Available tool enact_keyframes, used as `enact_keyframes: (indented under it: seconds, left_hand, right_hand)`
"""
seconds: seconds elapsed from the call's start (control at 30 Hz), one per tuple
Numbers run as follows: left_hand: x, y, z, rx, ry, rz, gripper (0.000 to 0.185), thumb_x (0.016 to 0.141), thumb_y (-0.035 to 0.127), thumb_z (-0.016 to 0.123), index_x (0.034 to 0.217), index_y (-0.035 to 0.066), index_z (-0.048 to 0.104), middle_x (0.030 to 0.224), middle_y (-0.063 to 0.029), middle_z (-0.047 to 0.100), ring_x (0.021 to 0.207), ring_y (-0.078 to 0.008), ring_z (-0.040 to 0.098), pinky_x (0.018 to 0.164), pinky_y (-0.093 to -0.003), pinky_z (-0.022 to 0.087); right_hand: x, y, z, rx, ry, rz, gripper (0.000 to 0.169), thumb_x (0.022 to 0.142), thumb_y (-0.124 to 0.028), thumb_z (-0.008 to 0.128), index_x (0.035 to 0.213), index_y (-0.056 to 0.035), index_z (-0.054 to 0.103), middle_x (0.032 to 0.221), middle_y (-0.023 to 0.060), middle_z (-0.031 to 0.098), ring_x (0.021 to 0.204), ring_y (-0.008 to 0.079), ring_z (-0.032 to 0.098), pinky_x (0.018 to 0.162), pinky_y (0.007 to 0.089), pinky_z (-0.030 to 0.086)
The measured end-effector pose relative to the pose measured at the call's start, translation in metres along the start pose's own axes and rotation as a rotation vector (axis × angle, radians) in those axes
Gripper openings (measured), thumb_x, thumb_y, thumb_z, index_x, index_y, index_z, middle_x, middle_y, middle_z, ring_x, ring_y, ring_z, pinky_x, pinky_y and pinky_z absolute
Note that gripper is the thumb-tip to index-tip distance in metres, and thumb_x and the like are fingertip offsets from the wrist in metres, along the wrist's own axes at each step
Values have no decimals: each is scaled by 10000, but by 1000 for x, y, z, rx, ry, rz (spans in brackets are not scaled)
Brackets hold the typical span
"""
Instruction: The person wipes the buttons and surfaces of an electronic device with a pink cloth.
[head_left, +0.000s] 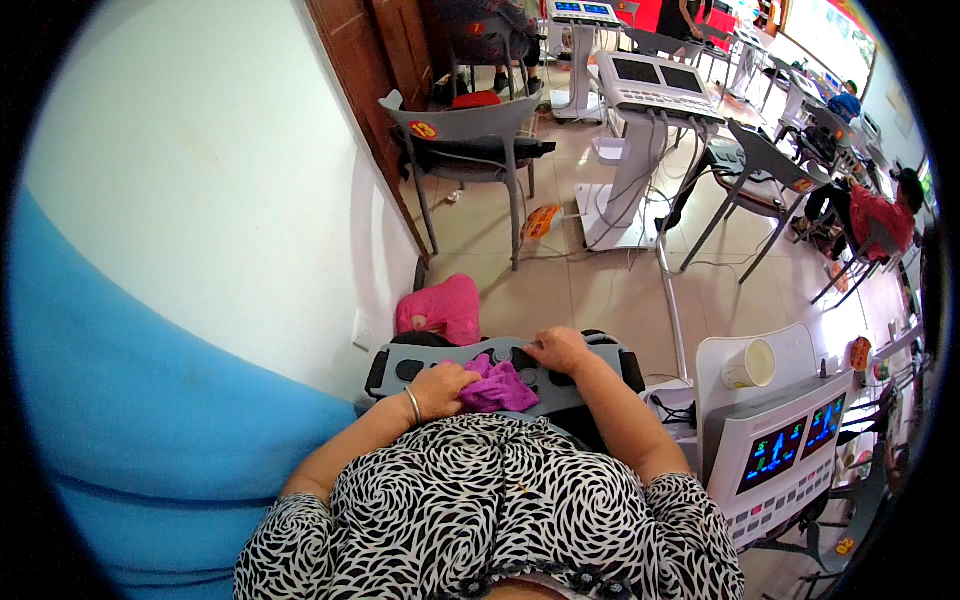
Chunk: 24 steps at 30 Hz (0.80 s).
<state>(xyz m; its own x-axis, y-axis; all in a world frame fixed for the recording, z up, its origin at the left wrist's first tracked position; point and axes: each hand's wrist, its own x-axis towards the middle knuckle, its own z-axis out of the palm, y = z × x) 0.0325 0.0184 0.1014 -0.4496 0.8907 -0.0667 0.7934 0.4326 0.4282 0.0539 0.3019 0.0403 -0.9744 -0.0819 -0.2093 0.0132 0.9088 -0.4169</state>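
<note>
Across my lap lies a grey padded mat (439, 358) with black oval patches and black side straps. My left hand (437, 388), with a bangle at its wrist, is closed on one side of a crumpled purple cloth (499, 386) that rests on the mat. To the right of the cloth, my right hand (561, 350) touches the mat near its far edge. Its fingers are bent around toward the black patches, and whether they grip anything is hidden.
A white console (776, 469) with two lit screens stands at my right, a paper cup (750, 365) behind it. A pink plastic bag (442, 309) sits beyond the mat by the wall. Ahead are a grey chair (472, 124), another console stand (630, 180) and trailing cables.
</note>
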Motion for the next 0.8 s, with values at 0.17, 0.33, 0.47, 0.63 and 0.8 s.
enact_keyframes:
  seconds: [0.17,0.33,0.47,0.63,0.8]
  left_hand:
    - [-2,-7,4,-42,210,-82,368,718,122,576,1084,90,584,943,-152,608,889,-358,580,786,-439,480]
    - [-14,-13,-23,110,345,-285,348,713,100,544,1058,67,563,900,-166,580,834,-365,573,736,-463,480]
    - [-20,-15,-50,343,508,-395,355,688,90,564,1040,48,563,853,-168,567,804,-372,571,699,-475,479]
    - [-18,-25,-35,392,281,-398,339,663,88,592,999,58,560,856,-154,561,825,-353,570,692,-459,477]
    - [-12,-13,-6,161,179,-107,366,663,100,601,1027,65,585,887,-151,590,857,-338,572,771,-435,465]
  right_hand:
    - [0,2,0,-4,0,-6,462,823,-505,542,866,-69,689,871,184,668,862,369,631,746,467,494]
    - [2,3,3,-9,22,-19,452,825,-495,544,850,-67,689,856,187,668,857,365,634,744,466,494]
    - [2,5,5,9,33,-19,447,825,-491,548,849,-67,690,851,185,669,857,363,635,747,465,494]
    - [1,4,5,2,62,-22,439,816,-494,572,822,-71,691,826,177,667,824,365,633,724,460,496]
    - [1,4,3,22,18,-5,443,816,-488,559,847,-67,693,857,184,670,862,364,634,755,465,492]
